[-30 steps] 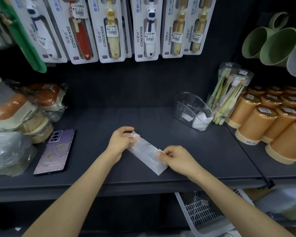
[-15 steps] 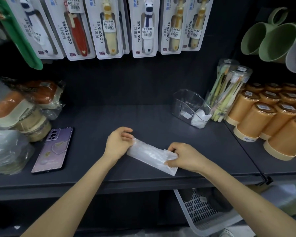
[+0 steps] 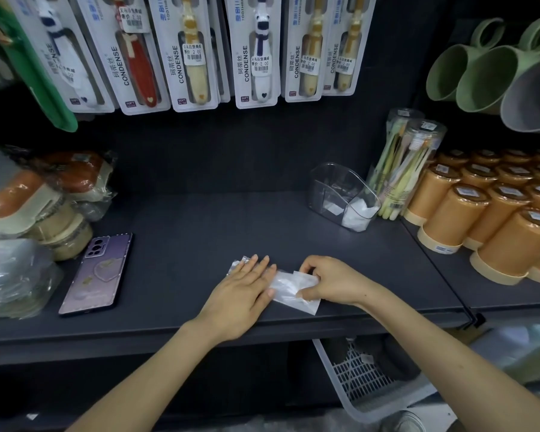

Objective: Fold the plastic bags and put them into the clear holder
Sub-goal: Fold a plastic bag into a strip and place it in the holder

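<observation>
Folding step. The translucent white plastic bag (image 3: 289,291) lies near the front edge of the dark shelf (image 3: 200,226). The left hand (image 3: 247,289), fingers straight, presses it flat; the right hand (image 3: 332,282) pinches its right end. Likely next: crease, then carry it to the clear plastic holder (image 3: 328,182), rear right.

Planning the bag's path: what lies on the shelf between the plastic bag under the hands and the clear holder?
Nothing: the head view shows only bare dark shelf from the plastic bag to the clear holder.
</observation>
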